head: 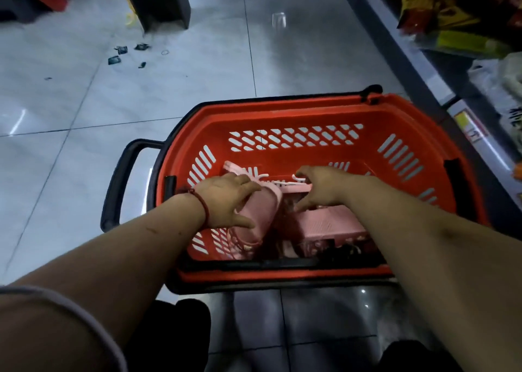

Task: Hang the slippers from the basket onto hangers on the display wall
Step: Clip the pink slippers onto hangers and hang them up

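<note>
The red basket (282, 109) stands on the tiled floor (84, 117) just beside a stocked shelf (440, 69), low enough that the person has to reach both arms down into it. The left grip (226, 199) lies over a pink slipper (265, 210) that leans against the basket's left wall. The fingers spread across its upper and the thumb runs along the near edge, so it looks closed around the slipper, probably to lift it clear of the pile. The right grip (319, 191) reaches toward a pale hanger (285, 186) lying across the middle of the basket, with its fingertips at the white hook. Whether they have pinched the hanger or only touch it cannot be told, since the hand hides the contact. A second pink slipper (327, 225) lies sole-up under the right wrist, among darker items too dim to name. Taking slipper and hanger together would suit pairing them before hanging. The display wall is out of view, so no hanging has begun.
</note>
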The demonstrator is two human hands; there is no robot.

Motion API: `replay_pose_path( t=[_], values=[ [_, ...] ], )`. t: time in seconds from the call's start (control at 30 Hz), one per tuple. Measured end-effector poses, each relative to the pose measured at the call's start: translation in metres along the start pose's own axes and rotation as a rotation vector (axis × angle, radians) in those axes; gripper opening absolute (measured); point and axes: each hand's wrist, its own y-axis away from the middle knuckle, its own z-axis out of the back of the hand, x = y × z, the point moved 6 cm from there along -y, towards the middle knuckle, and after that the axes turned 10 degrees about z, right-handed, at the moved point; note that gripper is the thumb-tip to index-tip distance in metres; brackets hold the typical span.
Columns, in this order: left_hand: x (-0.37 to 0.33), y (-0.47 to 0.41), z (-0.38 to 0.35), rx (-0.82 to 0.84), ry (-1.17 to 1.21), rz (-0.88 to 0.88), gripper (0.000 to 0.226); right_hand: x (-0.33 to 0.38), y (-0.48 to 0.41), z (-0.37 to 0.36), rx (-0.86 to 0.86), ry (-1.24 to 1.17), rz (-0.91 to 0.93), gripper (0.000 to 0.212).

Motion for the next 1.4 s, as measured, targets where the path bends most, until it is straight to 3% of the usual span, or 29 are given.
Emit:
replay_pose_path(
  t=[0.17, 0.27, 0.37, 0.43, 0.63, 0.83, 0.93, 1.0, 1.2, 1.27, 1.4],
  values=[
    [0.025, 0.0, 0.006, -0.129, -0.035, 0.216, 0.049, 0.013, -0.023, -0.022, 0.009, -0.044, 0.01, 0.084],
    [0.033, -0.008, 0.014, -0.227, -0.037, 0.324, 0.067, 0.02, -0.03, -0.034, 0.0, -0.049, 0.023, 0.082],
    [0.041, -0.017, 0.011, -0.055, -0.05, 0.41, 0.084, 0.026, -0.034, -0.04, -0.014, -0.118, 0.026, 0.078],
    [0.043, -0.023, 0.01, 0.001, -0.073, 0.417, 0.073, 0.029, -0.037, -0.043, -0.02, -0.177, 0.025, 0.069],
    [0.046, -0.03, 0.012, -0.098, -0.09, 0.381, 0.036, 0.032, -0.039, -0.043, -0.027, -0.293, 0.031, 0.037],
    [0.033, -0.015, 0.041, -0.226, -0.05, 0.307, 0.027, 0.036, -0.022, -0.035, 0.026, -0.267, -0.024, 0.039],
    [0.033, 0.004, 0.072, -0.294, -0.001, 0.286, 0.023, 0.037, -0.006, -0.026, -0.08, -0.322, -0.086, 0.03],
    [0.035, 0.021, 0.094, -0.32, 0.046, 0.287, 0.025, 0.036, 0.007, -0.022, -0.18, -0.398, -0.135, 0.022],
    [0.042, 0.083, 0.153, -0.358, 0.236, 0.362, 0.021, 0.044, 0.049, -0.005, -0.503, -0.768, -0.131, 0.027],
    [0.04, 0.101, 0.161, -0.355, 0.377, 0.404, 0.017, 0.048, 0.062, -0.001, -0.524, -0.952, -0.142, 0.023],
    [0.041, 0.116, 0.141, -0.263, 0.864, 0.442, 0.013, 0.062, 0.082, 0.024, -0.487, -1.077, -0.079, 0.042]
  ],
)
